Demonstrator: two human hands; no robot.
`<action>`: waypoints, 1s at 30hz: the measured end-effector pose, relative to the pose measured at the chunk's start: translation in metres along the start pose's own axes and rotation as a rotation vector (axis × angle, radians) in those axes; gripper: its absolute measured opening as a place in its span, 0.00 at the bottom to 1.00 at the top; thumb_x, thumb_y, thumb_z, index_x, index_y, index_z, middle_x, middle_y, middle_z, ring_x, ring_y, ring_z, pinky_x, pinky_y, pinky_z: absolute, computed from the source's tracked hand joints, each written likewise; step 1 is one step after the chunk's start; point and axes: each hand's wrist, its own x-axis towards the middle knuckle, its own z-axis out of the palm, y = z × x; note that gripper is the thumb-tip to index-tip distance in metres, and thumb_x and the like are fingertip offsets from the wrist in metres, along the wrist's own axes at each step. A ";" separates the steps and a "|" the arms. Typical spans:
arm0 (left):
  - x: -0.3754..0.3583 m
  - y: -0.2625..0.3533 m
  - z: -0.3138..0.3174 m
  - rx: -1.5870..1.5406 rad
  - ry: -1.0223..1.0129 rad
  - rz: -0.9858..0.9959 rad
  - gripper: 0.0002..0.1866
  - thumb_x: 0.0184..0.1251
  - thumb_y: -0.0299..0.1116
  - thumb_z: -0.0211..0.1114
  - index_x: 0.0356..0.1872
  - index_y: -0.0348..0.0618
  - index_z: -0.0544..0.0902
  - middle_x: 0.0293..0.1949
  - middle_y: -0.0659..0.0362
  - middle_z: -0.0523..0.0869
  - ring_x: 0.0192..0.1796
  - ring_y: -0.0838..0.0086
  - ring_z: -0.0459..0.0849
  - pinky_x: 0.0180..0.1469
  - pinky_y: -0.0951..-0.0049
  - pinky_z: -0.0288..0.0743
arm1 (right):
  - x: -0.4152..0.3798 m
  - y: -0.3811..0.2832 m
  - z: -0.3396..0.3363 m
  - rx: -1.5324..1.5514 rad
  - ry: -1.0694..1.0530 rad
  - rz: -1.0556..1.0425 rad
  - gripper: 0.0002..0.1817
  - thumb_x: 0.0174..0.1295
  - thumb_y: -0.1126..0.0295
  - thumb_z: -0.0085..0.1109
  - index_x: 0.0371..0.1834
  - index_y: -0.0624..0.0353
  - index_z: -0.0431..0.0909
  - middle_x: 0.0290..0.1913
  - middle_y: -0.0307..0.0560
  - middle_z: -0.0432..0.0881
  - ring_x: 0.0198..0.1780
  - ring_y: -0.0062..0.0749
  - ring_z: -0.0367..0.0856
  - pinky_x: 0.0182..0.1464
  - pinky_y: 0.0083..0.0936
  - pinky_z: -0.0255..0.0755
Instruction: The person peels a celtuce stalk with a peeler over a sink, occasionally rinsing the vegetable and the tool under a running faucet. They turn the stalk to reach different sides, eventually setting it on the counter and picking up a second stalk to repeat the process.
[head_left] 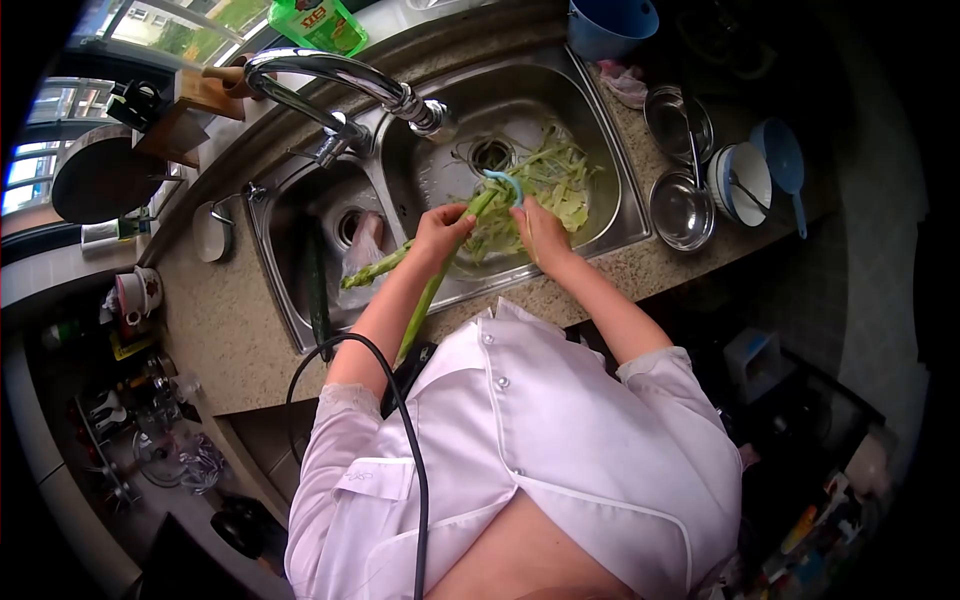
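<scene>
My left hand is closed around a long green vegetable stalk, which slants from over the right sink basin down toward my body. My right hand grips a light-blue peeler whose curved frame lies by the stalk's upper end. Pale green peelings are heaped in the right basin, below my hands and around the drain. Another green stalk lies across the left basin, near my left wrist. Beside it are a clear plastic bag and a dark green cucumber.
The chrome faucet arches over the sink. Steel bowls, white bowls and a blue strainer sit at right. A blue bucket and green detergent bottle stand behind. A black cable hangs before my shirt.
</scene>
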 end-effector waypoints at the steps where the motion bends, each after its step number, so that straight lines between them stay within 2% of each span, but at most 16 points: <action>1: 0.000 -0.002 0.002 -0.003 0.015 0.007 0.15 0.62 0.27 0.64 0.48 0.29 0.78 0.32 0.61 0.82 0.31 0.81 0.76 0.35 0.80 0.70 | -0.008 -0.005 0.008 -0.034 -0.050 -0.084 0.15 0.67 0.57 0.47 0.36 0.60 0.67 0.28 0.61 0.78 0.32 0.62 0.77 0.32 0.49 0.70; 4: -0.002 0.000 0.001 -0.007 0.007 0.007 0.16 0.62 0.26 0.64 0.49 0.29 0.78 0.32 0.61 0.82 0.31 0.80 0.76 0.35 0.79 0.71 | -0.006 -0.008 0.013 -0.068 0.013 -0.178 0.15 0.66 0.57 0.47 0.36 0.59 0.67 0.28 0.60 0.79 0.32 0.61 0.78 0.33 0.48 0.71; 5: -0.005 0.000 -0.001 -0.013 -0.013 0.000 0.17 0.61 0.27 0.64 0.50 0.29 0.78 0.32 0.61 0.82 0.31 0.80 0.76 0.35 0.79 0.71 | 0.003 -0.005 0.009 -0.102 -0.054 -0.020 0.15 0.66 0.56 0.47 0.36 0.59 0.68 0.29 0.59 0.79 0.33 0.59 0.78 0.34 0.48 0.72; 6: -0.006 -0.002 -0.003 -0.010 -0.009 -0.002 0.17 0.61 0.27 0.64 0.50 0.29 0.78 0.32 0.61 0.82 0.31 0.80 0.76 0.35 0.79 0.71 | 0.014 0.003 0.006 -0.097 -0.055 -0.022 0.15 0.66 0.56 0.47 0.36 0.59 0.68 0.29 0.59 0.79 0.33 0.59 0.78 0.34 0.48 0.72; 8: -0.005 -0.005 -0.007 -0.008 -0.019 -0.001 0.17 0.61 0.27 0.64 0.50 0.30 0.78 0.33 0.61 0.82 0.31 0.80 0.77 0.35 0.79 0.71 | 0.032 0.023 0.000 -0.175 -0.079 0.183 0.16 0.67 0.56 0.46 0.36 0.60 0.68 0.29 0.61 0.79 0.33 0.61 0.77 0.35 0.49 0.70; 9: -0.005 -0.003 -0.007 -0.007 -0.021 0.003 0.17 0.61 0.27 0.64 0.50 0.30 0.78 0.33 0.61 0.82 0.31 0.80 0.77 0.35 0.79 0.71 | 0.033 0.031 -0.002 -0.177 -0.075 0.183 0.16 0.67 0.56 0.46 0.36 0.60 0.68 0.29 0.61 0.79 0.33 0.61 0.77 0.35 0.49 0.70; 11: -0.005 -0.003 -0.007 -0.024 -0.021 -0.006 0.17 0.61 0.27 0.65 0.51 0.30 0.78 0.34 0.60 0.83 0.31 0.80 0.77 0.35 0.79 0.72 | 0.033 0.045 0.000 0.005 0.110 0.103 0.18 0.68 0.55 0.43 0.36 0.62 0.66 0.27 0.66 0.77 0.32 0.63 0.75 0.32 0.48 0.67; 16: -0.002 -0.006 -0.004 -0.030 -0.012 -0.021 0.18 0.61 0.26 0.65 0.51 0.30 0.77 0.34 0.59 0.83 0.32 0.80 0.78 0.35 0.79 0.72 | 0.003 0.000 0.003 0.110 0.063 0.042 0.16 0.67 0.58 0.46 0.35 0.63 0.64 0.25 0.66 0.75 0.33 0.66 0.74 0.34 0.49 0.66; 18: -0.003 -0.006 -0.002 -0.026 0.013 0.008 0.18 0.60 0.26 0.65 0.51 0.31 0.77 0.35 0.59 0.84 0.32 0.80 0.78 0.35 0.80 0.72 | -0.005 -0.005 0.008 -0.015 -0.064 -0.117 0.16 0.67 0.58 0.48 0.35 0.63 0.64 0.25 0.66 0.75 0.33 0.66 0.74 0.33 0.49 0.66; 19: -0.005 -0.005 -0.001 -0.024 0.012 0.006 0.18 0.60 0.26 0.65 0.51 0.31 0.77 0.35 0.59 0.84 0.32 0.80 0.78 0.35 0.80 0.72 | -0.002 0.002 0.009 -0.012 -0.064 -0.115 0.16 0.67 0.58 0.48 0.35 0.63 0.64 0.25 0.66 0.75 0.33 0.66 0.74 0.33 0.49 0.66; 22: -0.011 -0.002 -0.001 0.072 0.065 0.044 0.18 0.59 0.25 0.66 0.51 0.31 0.77 0.35 0.59 0.84 0.32 0.80 0.78 0.35 0.80 0.72 | 0.028 0.040 0.006 -0.022 -0.026 0.127 0.16 0.66 0.59 0.46 0.32 0.63 0.68 0.29 0.64 0.78 0.34 0.63 0.76 0.36 0.48 0.69; 26: -0.013 0.003 -0.003 -0.001 0.057 0.019 0.17 0.60 0.26 0.65 0.50 0.31 0.78 0.33 0.59 0.83 0.30 0.79 0.77 0.34 0.79 0.72 | 0.033 0.060 0.003 0.027 0.094 0.097 0.17 0.66 0.58 0.47 0.29 0.63 0.69 0.28 0.65 0.77 0.33 0.64 0.75 0.34 0.48 0.69; 28: -0.012 0.004 -0.002 -0.025 0.021 0.003 0.17 0.61 0.27 0.65 0.50 0.31 0.78 0.32 0.59 0.83 0.30 0.79 0.77 0.33 0.79 0.72 | 0.023 0.030 -0.006 0.123 0.092 0.089 0.17 0.66 0.58 0.47 0.31 0.62 0.68 0.29 0.66 0.77 0.33 0.65 0.75 0.33 0.48 0.68; 30: -0.008 0.001 -0.003 -0.087 -0.012 -0.012 0.16 0.62 0.28 0.64 0.50 0.31 0.78 0.31 0.59 0.82 0.29 0.79 0.77 0.33 0.79 0.71 | 0.009 0.008 -0.001 0.137 0.073 -0.035 0.16 0.67 0.57 0.47 0.34 0.62 0.66 0.28 0.65 0.77 0.32 0.65 0.75 0.33 0.49 0.68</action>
